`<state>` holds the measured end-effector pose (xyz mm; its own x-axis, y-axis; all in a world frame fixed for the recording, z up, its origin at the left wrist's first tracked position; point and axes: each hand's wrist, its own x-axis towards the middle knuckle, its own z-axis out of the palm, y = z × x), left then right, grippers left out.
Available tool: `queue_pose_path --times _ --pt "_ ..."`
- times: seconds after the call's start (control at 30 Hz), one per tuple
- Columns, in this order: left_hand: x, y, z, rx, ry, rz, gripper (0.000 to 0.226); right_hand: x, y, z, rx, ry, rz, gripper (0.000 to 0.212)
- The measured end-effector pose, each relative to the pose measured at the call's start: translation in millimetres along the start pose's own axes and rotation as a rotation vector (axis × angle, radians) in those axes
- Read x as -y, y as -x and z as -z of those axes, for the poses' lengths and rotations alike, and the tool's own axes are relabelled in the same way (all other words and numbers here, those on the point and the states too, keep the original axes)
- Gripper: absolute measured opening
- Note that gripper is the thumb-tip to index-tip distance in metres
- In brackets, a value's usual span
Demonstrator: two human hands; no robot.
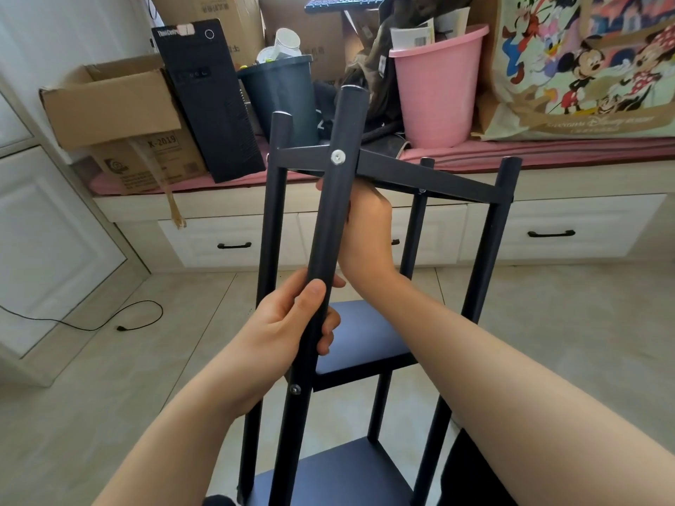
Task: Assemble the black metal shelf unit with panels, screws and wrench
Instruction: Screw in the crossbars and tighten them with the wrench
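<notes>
Open gaps between the posts (330, 213) (upper panel (420, 175) caps them).

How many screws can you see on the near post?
2: one screw at the top panel joint, one screw below the left hand. Others may be hidden.

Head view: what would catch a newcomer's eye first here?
The black shelf unit fills the centre, its near post gripped low by the left hand, while the right hand reaches behind that post under the top panel. A silver screw stands out on the post. Behind, a pink bucket sits on the bench.
</notes>
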<state>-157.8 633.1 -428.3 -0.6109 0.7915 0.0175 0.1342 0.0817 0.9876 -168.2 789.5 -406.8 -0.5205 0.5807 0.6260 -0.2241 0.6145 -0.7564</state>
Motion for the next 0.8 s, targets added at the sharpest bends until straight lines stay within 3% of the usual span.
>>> queue_pose_path --times 0.27,0.8 --pt "0.1 -0.7 3.1 -0.040 0.018 0.014 0.034 -9.6 1.8 30.2 0.228 0.126 0.028 0.030" --pt "-0.1 -4.8 1.5 -0.073 0.019 0.010 0.038 1.3 -6.7 58.2 0.281 0.137 0.039 0.032"
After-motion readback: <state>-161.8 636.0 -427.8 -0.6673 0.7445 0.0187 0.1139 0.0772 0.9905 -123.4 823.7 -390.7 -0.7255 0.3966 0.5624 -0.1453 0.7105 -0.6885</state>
